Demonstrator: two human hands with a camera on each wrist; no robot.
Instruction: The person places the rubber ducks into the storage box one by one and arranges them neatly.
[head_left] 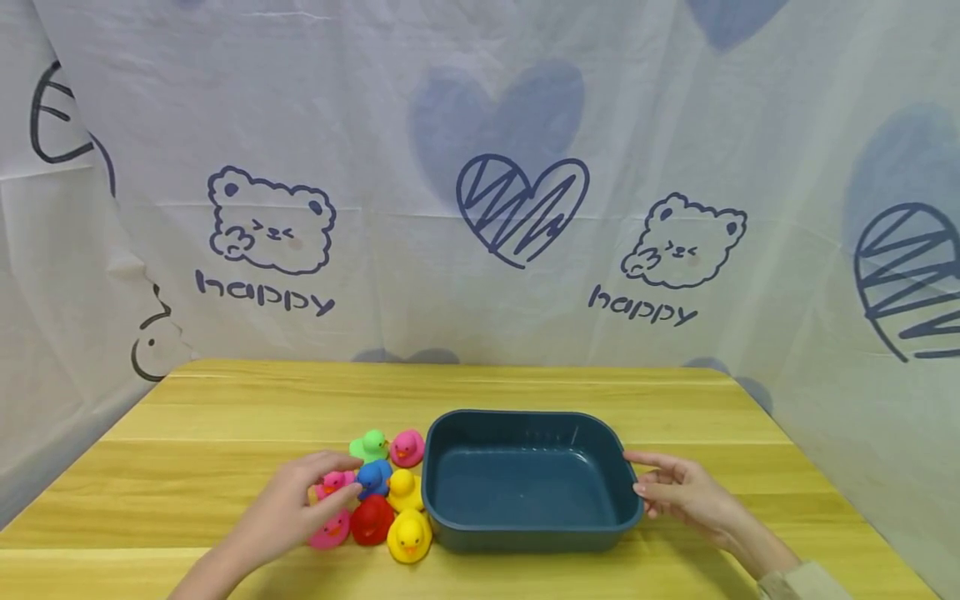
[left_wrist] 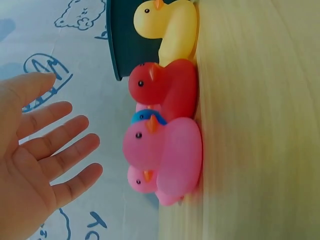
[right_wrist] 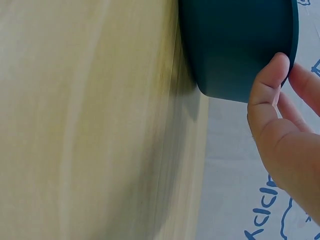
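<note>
A dark teal rectangular bin [head_left: 525, 537] stands on the table with nothing inside it. Several small rubber ducks crowd against its left side: a green duck [head_left: 369, 447], a blue duck [head_left: 372, 481], a red duck [head_left: 372, 522], a yellow duck [head_left: 409, 536] and pink ones [head_left: 331, 532]. Over the left edge of this group hovers my left hand [head_left: 296, 504], fingers spread and palm empty. In the left wrist view it is apart from the nearest pink duck [left_wrist: 165, 155]. My right hand [head_left: 690, 496] touches the bin's right end, thumb and forefinger extended against the wall near the rim.
Light wood-grain boards form the tabletop [head_left: 247, 408]. A pale cloth [head_left: 405, 250] printed with hearts and bear faces hangs behind the table and along both sides. One more yellow duck [head_left: 406, 492] sits right at the bin's left wall, below a pink duck [head_left: 407, 447].
</note>
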